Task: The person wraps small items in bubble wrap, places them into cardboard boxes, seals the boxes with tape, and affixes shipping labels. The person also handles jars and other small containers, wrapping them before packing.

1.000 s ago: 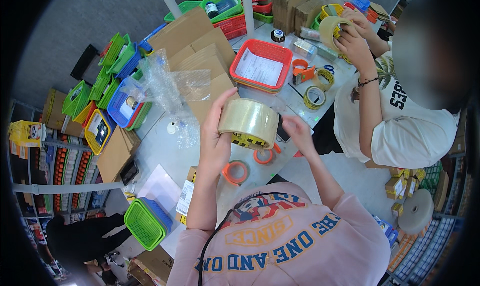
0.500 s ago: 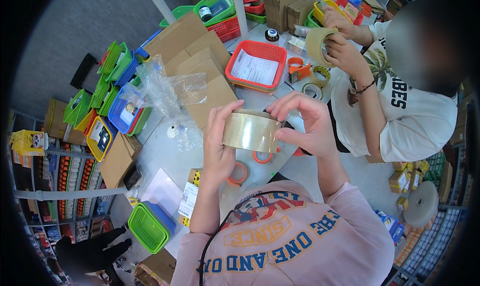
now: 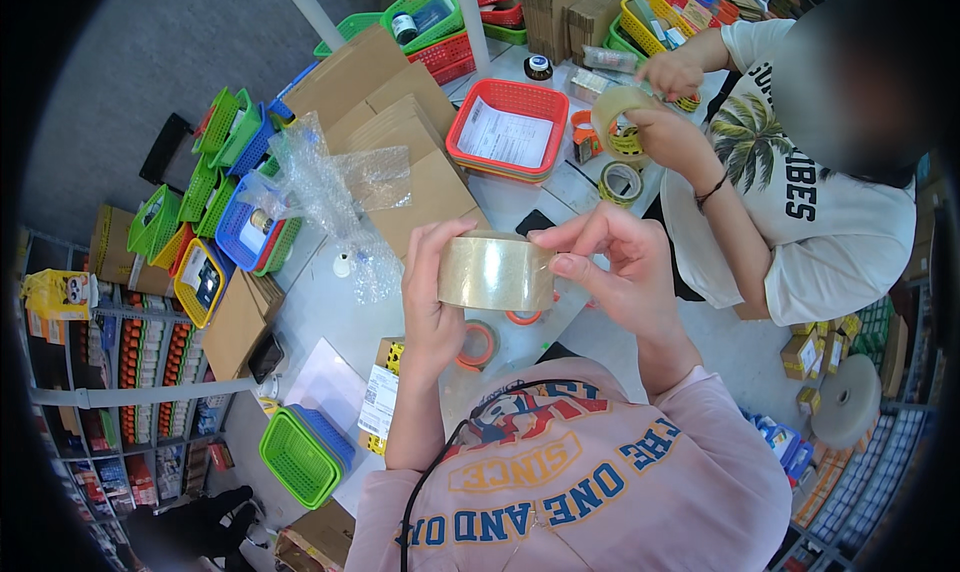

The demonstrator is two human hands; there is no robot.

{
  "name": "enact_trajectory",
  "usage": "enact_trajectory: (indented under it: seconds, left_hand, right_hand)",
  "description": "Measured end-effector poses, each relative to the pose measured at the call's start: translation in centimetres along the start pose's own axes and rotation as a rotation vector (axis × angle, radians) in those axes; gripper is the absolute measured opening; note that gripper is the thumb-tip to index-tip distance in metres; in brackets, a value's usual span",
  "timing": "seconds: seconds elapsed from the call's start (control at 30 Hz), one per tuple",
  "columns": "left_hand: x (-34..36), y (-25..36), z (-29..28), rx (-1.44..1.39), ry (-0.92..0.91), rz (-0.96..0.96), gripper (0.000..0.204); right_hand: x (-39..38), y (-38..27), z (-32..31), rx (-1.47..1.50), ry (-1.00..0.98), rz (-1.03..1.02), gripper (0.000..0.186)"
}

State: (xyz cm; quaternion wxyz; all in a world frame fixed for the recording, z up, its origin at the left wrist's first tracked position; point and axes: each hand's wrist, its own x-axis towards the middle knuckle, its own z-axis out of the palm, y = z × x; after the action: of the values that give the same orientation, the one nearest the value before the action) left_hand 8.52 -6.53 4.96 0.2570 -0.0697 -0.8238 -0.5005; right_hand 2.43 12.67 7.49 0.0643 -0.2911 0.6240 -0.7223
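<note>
A wide roll of clear, yellowish packing tape (image 3: 496,274) is up in front of my chest, its shiny outer face toward me. My left hand (image 3: 430,287) grips it from the left, fingers over the rim. On the other side, my right hand (image 3: 632,272) pinches thumb and forefinger at the roll's right edge; whether a loose tape end is between them is too small to tell. Below the roll, an orange-rimmed tape ring (image 3: 477,344) lies on the white table (image 3: 325,317).
Across at the right, a co-worker holds another tape roll (image 3: 618,112). A red basket (image 3: 462,157) with a paper sheet, bubble wrap (image 3: 325,192), cardboard sheets (image 3: 440,187) and a black-yellow tape roll (image 3: 620,183) lie beyond my hands. Green baskets (image 3: 300,459) stand at lower left.
My right fingers have drawn closer together at the roll's edge, and the roll has shifted slightly. The co-worker's tape roll has moved lower and left, with one hand now apart from it.
</note>
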Motion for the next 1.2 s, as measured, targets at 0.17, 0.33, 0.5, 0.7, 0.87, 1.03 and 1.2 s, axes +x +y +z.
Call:
enact_trajectory:
  seconds: [0.17, 0.33, 0.5, 0.7, 0.87, 1.03, 1.2]
  left_hand:
    - [-0.2, -0.2, 0.0, -0.007, -0.001, -0.015, 0.040]
    - [-0.3, -0.1, 0.3, -0.105, 0.006, -0.073, 0.039]
    - [-0.1, -0.5, 0.2, -0.190, -0.026, -0.190, 0.042]
    - [0.9, -0.4, -0.2, -0.013, -0.066, -0.124, 0.048]
    - [2.6, 0.6, 0.1, 0.110, -0.198, -0.084, 0.046]
    - [3.8, -0.4, 0.4, 0.107, -0.124, -0.037, 0.054]
    - [4.4, -1.3, 0.3, -0.095, -0.045, -0.203, 0.051]
  right_hand:
    - [-0.3, 0.3, 0.0, 0.124, 0.012, 0.055, 0.016]
    - [-0.2, 0.6, -0.4, 0.235, 0.009, 0.125, 0.018]
    - [0.4, 1.4, -0.8, 0.336, -0.029, 0.174, 0.016]
    - [0.4, 5.3, -3.3, 0.476, -0.288, 0.281, 0.032]
    - [-0.2, 8.3, -4.4, 0.724, -0.313, 0.495, 0.085]
    - [-1.2, 9.6, -6.7, 0.864, -0.460, 0.227, 0.124]
    - [-1.7, 9.5, -7.3, 0.275, -0.528, 0.277, 0.117]
